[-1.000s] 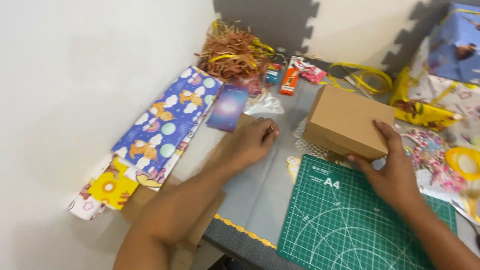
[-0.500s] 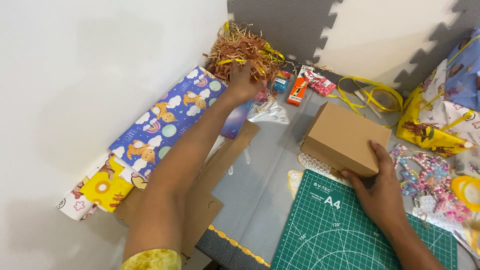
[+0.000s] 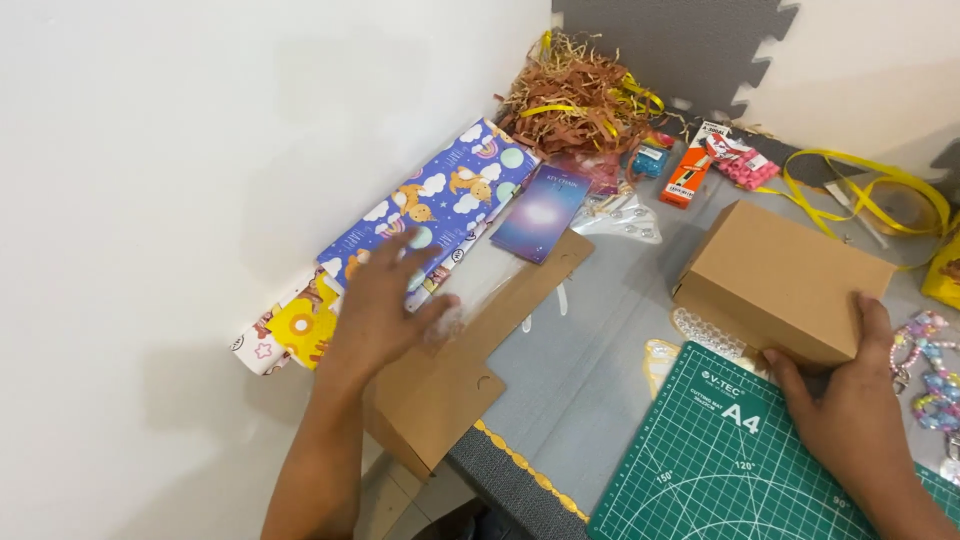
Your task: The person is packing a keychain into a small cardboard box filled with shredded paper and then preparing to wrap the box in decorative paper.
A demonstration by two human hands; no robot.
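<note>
Wrapping paper (image 3: 430, 215) now under blurred, perhaps touching left hand (image 3: 385, 300)

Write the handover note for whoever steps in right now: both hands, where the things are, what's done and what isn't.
Left hand: open, fingers spread, blurred, over the near end of the patterned wrapping paper and the flat brown cardboard sheet; grips nothing.
Right hand: open palm pressed on the near corner of the closed brown cardboard box, whose corner overlaps the green cutting mat.
Small purple card lies between paper and box; shredded paper filler sits at the back.
Done: box closed.
Left: box is bare, paper uncut, yellow ribbon unused.
</note>
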